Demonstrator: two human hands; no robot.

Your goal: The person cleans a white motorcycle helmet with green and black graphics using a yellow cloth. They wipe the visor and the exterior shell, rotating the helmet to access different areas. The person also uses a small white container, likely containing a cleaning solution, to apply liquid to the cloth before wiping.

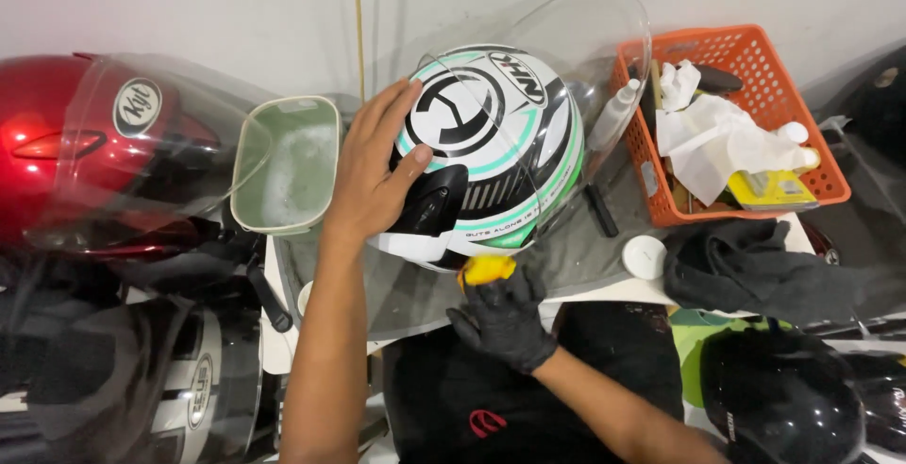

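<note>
Against white wall, bare left hand (373, 176), fingers spread, is steadying white-green glossy helmet (491, 148); gloved right hand (502, 318) is gripping yellow sponge (487, 269), wiping its clear visor (566, 58).

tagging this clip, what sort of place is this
Probably a helmet cleaning or detailing bench. Several motorcycle helmets crowd it: a white and green helmet under the left hand, a red helmet beside it. There is also a tub of soapy water and an orange basket of cloths and bottles.
</note>
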